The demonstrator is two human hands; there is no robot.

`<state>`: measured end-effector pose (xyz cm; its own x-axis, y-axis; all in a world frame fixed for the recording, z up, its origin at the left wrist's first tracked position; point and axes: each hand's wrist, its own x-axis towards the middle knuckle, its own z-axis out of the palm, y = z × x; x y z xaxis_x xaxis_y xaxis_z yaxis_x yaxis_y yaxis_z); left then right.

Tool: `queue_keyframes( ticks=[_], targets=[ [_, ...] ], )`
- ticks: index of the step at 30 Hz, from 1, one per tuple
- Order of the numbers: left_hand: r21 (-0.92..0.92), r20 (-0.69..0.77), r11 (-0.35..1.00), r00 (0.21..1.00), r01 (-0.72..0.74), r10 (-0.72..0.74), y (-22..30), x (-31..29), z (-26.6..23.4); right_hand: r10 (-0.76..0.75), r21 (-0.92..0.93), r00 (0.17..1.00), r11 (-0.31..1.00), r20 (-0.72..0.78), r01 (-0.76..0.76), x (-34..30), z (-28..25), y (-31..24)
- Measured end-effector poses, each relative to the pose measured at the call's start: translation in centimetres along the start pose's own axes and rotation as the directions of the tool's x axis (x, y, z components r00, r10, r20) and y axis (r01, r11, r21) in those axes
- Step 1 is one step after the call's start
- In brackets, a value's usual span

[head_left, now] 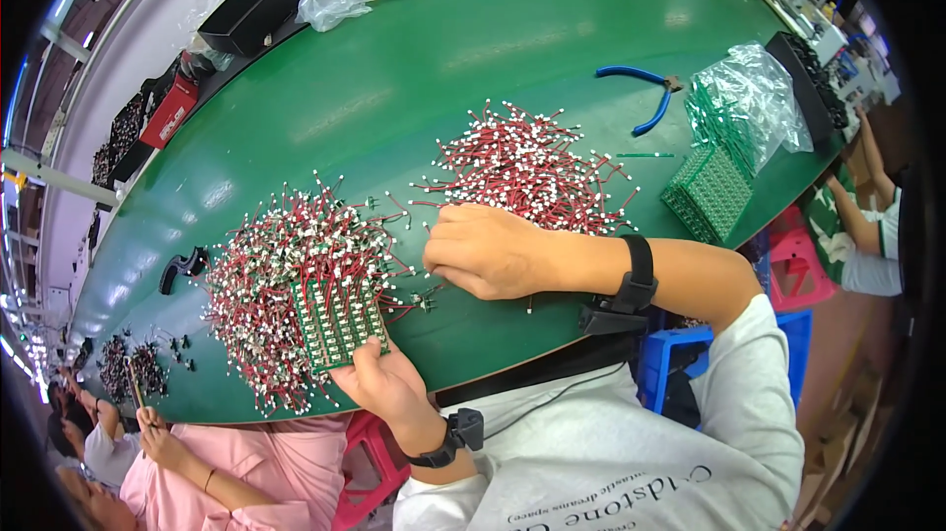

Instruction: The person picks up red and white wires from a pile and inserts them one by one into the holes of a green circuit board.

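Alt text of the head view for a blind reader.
A left hand holds a green circuit-board panel by a heap of wired parts; the curled right hand is near red wires with white connectors. Blue-handled pliers lie beyond.

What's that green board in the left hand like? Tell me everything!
The board is flat, green and roughly four-sided, with rows of small pale parts across its face. It looks stiff, like a circuit board. The left hand holds it at its near edge, thumb on top. It's in front of part of the left heap. Red wires show by its far edge; I can't tell if they're attached.
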<state>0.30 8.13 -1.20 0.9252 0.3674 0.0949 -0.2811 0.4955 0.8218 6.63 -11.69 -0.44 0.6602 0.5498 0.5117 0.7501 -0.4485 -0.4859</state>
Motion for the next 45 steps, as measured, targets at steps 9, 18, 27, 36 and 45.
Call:
queue_keyframes(
  ticks=[9, 18, 27, 36, 45],
  targets=[
    [-0.018, 0.040, 0.999, 0.999, 0.035, -0.034, -0.7, -0.7, 1.9, 0.277, 0.405, 0.957, 0.887, -0.081, -0.222, -0.5, -2.2, -0.3],
    [0.016, 0.032, 0.997, 0.996, 0.079, -0.079, -2.2, -1.6, 4.9, 0.253, 0.425, 0.951, 0.891, -0.178, -0.158, -1.0, -3.3, -1.2],
    [0.081, 0.186, 0.992, 0.976, 0.097, -0.110, -3.6, -3.1, 5.2, 0.128, 0.164, 0.943, 0.983, -0.308, -0.080, -2.1, -1.0, -3.4],
    [0.112, 0.318, 0.992, 0.943, 0.065, -0.098, -3.6, -3.4, 5.7, 0.142, 0.103, 0.960, 0.987, -0.242, -0.120, -2.2, -1.0, -3.1],
    [0.409, 0.438, 0.907, 0.893, -0.099, -0.100, -3.9, -3.1, 4.1, -0.025, -0.205, 0.980, 0.979, -0.199, -0.016, -2.2, -1.8, -3.6]
  ],
)
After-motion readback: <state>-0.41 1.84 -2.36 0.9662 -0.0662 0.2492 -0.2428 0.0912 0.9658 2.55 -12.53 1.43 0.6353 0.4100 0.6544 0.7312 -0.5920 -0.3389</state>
